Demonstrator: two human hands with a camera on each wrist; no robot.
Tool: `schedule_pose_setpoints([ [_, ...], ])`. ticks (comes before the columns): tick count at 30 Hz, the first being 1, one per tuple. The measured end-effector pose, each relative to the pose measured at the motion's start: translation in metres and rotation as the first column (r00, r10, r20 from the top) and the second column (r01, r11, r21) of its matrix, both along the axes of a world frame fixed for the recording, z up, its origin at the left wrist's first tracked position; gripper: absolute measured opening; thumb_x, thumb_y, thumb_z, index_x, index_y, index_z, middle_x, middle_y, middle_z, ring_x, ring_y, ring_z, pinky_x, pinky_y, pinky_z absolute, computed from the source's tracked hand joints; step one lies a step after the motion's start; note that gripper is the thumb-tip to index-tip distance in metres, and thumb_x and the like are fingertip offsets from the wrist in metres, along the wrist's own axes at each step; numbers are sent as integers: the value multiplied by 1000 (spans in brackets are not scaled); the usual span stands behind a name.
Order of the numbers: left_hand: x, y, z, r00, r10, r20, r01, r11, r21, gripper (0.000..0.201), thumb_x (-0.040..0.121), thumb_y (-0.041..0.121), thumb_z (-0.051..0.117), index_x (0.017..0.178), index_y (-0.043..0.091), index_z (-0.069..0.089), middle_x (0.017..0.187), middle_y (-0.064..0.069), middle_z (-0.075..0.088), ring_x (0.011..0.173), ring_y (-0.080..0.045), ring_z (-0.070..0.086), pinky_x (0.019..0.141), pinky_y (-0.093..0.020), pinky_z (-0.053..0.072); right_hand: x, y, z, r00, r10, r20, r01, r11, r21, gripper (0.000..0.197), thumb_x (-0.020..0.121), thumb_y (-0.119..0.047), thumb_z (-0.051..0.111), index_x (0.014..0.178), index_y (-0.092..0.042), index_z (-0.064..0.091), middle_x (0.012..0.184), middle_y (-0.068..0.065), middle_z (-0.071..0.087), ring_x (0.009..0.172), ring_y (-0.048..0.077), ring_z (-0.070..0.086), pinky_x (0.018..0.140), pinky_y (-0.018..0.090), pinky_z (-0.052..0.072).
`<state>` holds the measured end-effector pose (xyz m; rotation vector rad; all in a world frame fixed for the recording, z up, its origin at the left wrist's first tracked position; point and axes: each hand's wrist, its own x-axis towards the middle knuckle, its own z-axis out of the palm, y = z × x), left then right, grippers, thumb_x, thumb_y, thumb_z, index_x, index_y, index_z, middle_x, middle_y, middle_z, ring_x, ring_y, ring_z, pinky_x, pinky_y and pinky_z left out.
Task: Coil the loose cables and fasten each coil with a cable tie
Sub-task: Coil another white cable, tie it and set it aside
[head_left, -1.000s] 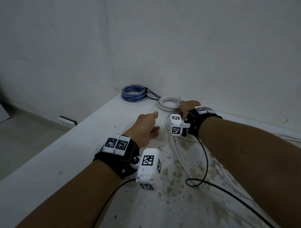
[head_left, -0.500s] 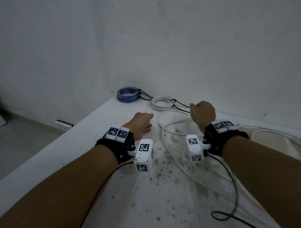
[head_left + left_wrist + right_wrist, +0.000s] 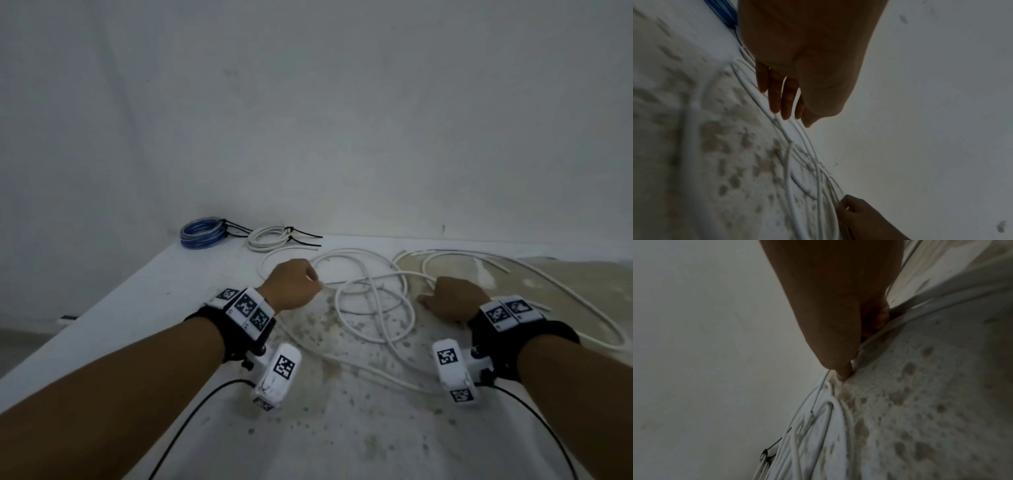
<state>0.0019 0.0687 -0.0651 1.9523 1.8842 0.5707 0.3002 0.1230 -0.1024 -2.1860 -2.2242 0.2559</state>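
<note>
A long loose white cable [image 3: 373, 298] lies in tangled loops on the stained white table [image 3: 113, 318]. My left hand [image 3: 294, 284] is at the left side of the loops. In the left wrist view its fingers [image 3: 786, 104] point fairly straight down at a cable strand [image 3: 785, 133] without curling round it. My right hand [image 3: 448, 298] grips the cable at the loops' right side. In the right wrist view the cable [image 3: 875, 335] runs between the thumb and a curled finger. Another part of the white cable [image 3: 582, 291] trails off to the right.
A blue coil [image 3: 202, 231] and a white coil [image 3: 270, 236], each bound with black ties, lie at the back by the wall. The table's left edge [image 3: 85, 339] drops to the floor. Thin black leads [image 3: 191, 414] trail from both wrist cameras.
My right hand has drawn back from the tied white coil toward me and to the right, dragging the loose cable into loops. My left hand has moved forward to the loops.
</note>
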Motion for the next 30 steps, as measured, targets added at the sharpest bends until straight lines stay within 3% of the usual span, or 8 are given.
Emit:
schedule_pose_setpoints([
  [4,40,10,8,992,-97,-78,80,977,-198,32,88,36,70,81,5,68,78,-16,69,76,-31,70,73,-39,58,2,3,1,999,3,-39,-3,1000,6,55,96,-54,49,120,-4,56,112,14,61,83,25,51,74,31,42],
  [9,55,22,6,984,-29,-174,-33,939,-342,15,90,5,58,76,3,62,76,-12,70,73,-27,71,78,-37,61,3,1,2,998,34,-47,-34,999,6,51,98,-50,47,121,-5,55,119,14,61,101,28,60,77,30,43],
  [12,39,36,38,981,93,-170,-113,987,-113,21,96,5,48,97,-5,67,87,-14,67,71,-26,65,67,-32,58,4,1,5,998,37,-53,-38,999,-6,52,98,-50,48,123,-5,55,122,13,61,106,29,61,78,30,43],
  [15,23,39,87,983,159,-92,-147,981,127,31,100,16,45,110,-4,67,95,-11,64,82,-23,57,67,-29,49,5,1,7,997,48,-58,-48,999,-10,49,98,-47,48,120,-3,58,109,13,61,91,26,58,75,30,42],
  [17,21,37,113,987,136,-87,-120,978,169,30,101,19,48,104,-2,69,91,-8,61,76,-19,55,64,-28,44,5,0,6,997,44,-68,-44,999,0,47,99,-44,48,116,-3,60,99,10,58,84,24,54,73,30,43],
  [23,27,31,151,992,64,-110,-13,909,417,37,100,26,53,71,7,65,64,-4,56,63,-18,51,53,-27,35,6,-3,5,997,44,-70,-43,999,18,43,98,-43,49,113,-4,59,112,13,63,87,25,56,76,31,45],
  [27,29,27,167,998,59,-6,-43,785,617,40,102,26,49,82,-1,69,70,-10,58,70,-25,53,65,-28,34,7,-5,4,994,39,-106,-37,999,21,42,96,-45,52,108,-5,59,106,13,63,82,23,52,71,29,42],
  [30,29,25,170,995,62,74,-95,750,655,41,102,26,49,87,-5,71,75,-12,60,73,-27,55,66,-29,36,7,-7,4,991,13,-136,-11,1000,19,41,95,-44,54,74,-9,53,75,5,55,63,18,48,56,26,37],
])
